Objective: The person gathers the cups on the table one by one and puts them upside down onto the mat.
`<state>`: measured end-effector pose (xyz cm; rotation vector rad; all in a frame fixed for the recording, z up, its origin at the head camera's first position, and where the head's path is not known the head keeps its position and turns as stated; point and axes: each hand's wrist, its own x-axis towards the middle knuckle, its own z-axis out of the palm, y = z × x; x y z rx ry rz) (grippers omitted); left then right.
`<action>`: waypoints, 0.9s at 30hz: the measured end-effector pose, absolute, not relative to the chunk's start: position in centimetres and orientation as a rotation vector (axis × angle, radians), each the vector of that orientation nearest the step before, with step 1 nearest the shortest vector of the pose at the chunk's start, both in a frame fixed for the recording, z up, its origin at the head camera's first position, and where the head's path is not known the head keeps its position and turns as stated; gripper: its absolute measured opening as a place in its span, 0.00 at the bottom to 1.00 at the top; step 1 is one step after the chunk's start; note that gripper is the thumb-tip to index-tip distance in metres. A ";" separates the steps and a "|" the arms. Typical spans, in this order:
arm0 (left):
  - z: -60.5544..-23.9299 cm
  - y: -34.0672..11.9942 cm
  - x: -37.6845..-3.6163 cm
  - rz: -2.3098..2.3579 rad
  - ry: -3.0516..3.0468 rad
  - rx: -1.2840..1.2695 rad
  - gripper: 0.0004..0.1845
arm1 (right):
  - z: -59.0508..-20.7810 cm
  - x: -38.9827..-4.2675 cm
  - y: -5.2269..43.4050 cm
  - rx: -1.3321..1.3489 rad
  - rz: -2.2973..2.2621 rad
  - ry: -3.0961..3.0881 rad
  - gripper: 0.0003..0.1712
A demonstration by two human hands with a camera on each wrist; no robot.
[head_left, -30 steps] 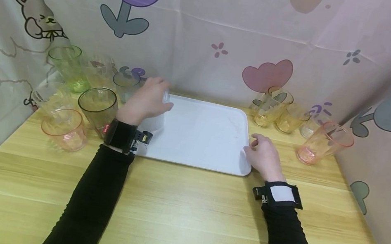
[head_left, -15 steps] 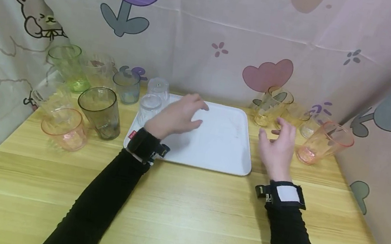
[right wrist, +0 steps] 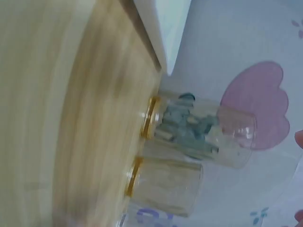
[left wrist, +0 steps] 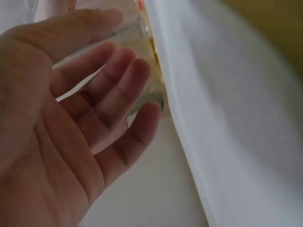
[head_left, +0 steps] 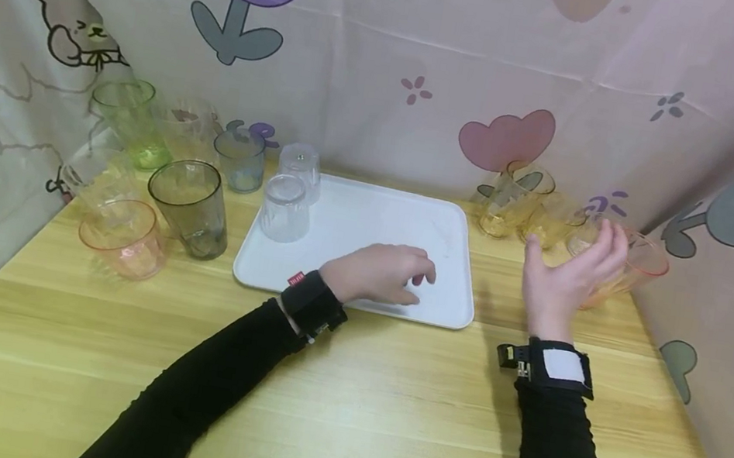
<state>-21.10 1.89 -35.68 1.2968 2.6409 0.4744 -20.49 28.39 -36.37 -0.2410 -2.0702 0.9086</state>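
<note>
My left hand (head_left: 378,274), holding nothing, hovers low over the front right of the white tray (head_left: 404,218), its fingers loosely bent. In the left wrist view the fingers (left wrist: 120,94) are spread beside the tray edge. On the tray's left part two clear glasses (head_left: 285,214) stand with their bases up. To the right of the tray, my right hand (head_left: 567,281) is raised with thumb and fingers apart. It partly hides a tall pink glass (head_left: 650,261). Only fingertips (right wrist: 299,138) of this hand show in the right wrist view.
A tall yellow glass (head_left: 507,206), a shorter yellow glass (right wrist: 165,184) and a small clear one stand back right. Left of the tray are a green glass (head_left: 142,127), a dark grey glass (head_left: 193,212), a short pink glass (head_left: 125,246) and several others. A printed curtain (head_left: 379,43) hangs behind.
The left hand has let go of a clear glass on the tray's left and moved right and toward the front. The right hand has left the tray's edge and moved right to the pink glass.
</note>
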 end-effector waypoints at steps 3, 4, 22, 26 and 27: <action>-36.2 2.7 -20.6 0.434 2.606 1.275 0.18 | -36.2 -20.5 29.3 -0.312 0.852 -2.026 0.55; -36.4 2.9 -20.5 0.418 2.600 1.270 0.18 | -36.2 -20.5 29.7 -0.327 0.836 -2.014 0.57; -37.1 3.3 -19.9 0.435 2.523 1.328 0.11 | -35.4 -19.5 34.5 -0.677 1.476 -1.835 0.82; -37.2 3.3 -19.9 0.439 2.529 1.327 0.11 | -35.8 -19.3 35.1 -0.663 1.606 -1.786 0.81; -37.2 3.3 -19.9 0.438 2.530 1.326 0.11 | -36.0 -19.3 35.3 -0.658 1.642 -1.778 0.81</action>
